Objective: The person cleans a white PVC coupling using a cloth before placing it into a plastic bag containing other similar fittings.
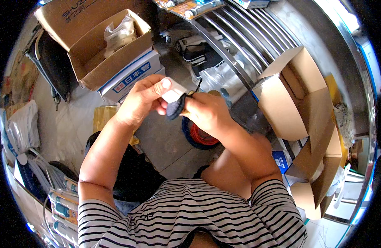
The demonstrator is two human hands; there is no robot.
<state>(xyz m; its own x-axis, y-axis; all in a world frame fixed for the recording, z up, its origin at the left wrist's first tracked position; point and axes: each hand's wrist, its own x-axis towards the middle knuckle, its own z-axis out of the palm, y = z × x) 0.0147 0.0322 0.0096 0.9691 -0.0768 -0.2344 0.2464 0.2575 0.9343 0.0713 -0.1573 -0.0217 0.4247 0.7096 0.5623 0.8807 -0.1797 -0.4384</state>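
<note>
My left hand (142,100) pinches a small, smooth white piece (177,93) with squared edges, the thumb lying flat on its upper face. What exactly the piece is, I cannot tell. Against its right end sits a dark, fabric-like thing (175,109), gripped in my right hand (209,113) with the fingers curled over it. The two things touch, or one goes partly into the other; the fingers hide which. A thin dark strip (199,86) sticks up by the right knuckles. Both hands are held in front of my chest above the floor.
An open cardboard box (97,69) with a plastic bag (120,32) inside rests on a white printed carton (131,77). At right, open cardboard boxes (280,108) lean by a metal slatted bench (233,46). A red coil (202,136) lies on the floor (165,139) below my hands.
</note>
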